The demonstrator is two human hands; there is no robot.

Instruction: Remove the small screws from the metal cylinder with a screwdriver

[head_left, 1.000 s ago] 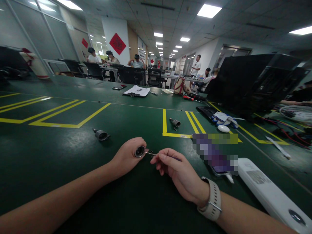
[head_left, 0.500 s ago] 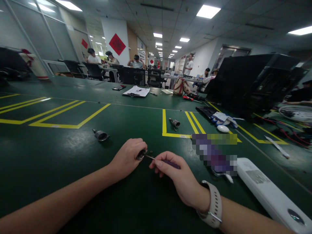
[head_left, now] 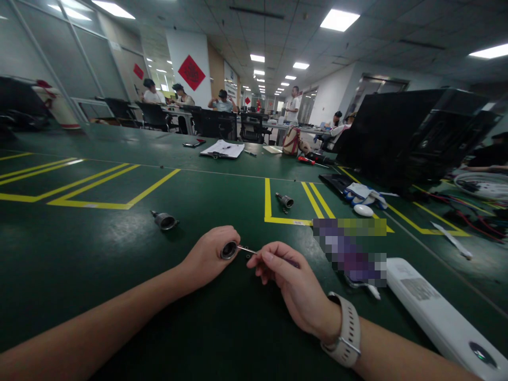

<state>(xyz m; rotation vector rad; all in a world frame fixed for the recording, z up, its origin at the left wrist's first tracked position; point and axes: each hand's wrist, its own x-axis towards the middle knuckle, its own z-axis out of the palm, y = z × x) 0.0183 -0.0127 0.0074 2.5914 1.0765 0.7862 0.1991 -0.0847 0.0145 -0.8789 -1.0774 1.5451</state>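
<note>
My left hand (head_left: pixel 210 259) is wrapped round a dark metal cup-shaped part (head_left: pixel 229 250), its round opening turned towards me. In my right hand (head_left: pixel 289 275) is a thin screwdriver (head_left: pixel 248 250) with a dark purple handle, most of it hidden by the fingers. Its shaft points left and the tip meets the rim of the metal part; whether it touches I cannot tell. A few tiny dark pieces (head_left: pixel 247 256) lie on the table just behind the shaft. Two similar metal parts lie apart from my hands, one to the left (head_left: pixel 164 220) and one inside a yellow-taped area (head_left: pixel 284 200).
The green table (head_left: pixel 119 243) carries yellow tape outlines. To the right are a long white device (head_left: pixel 440 312), a blurred purple packet (head_left: pixel 345 254), gloves (head_left: pixel 363 194) and a black computer case (head_left: pixel 413 137). A clipboard (head_left: pixel 223 148) and a red screwdriver (head_left: pixel 306 160) lie farther back; people sit beyond.
My right hand has shifted slightly right and up with the screwdriver, whose tip has moved from the opening to the rim. The metal part has turned its opening more towards me.
</note>
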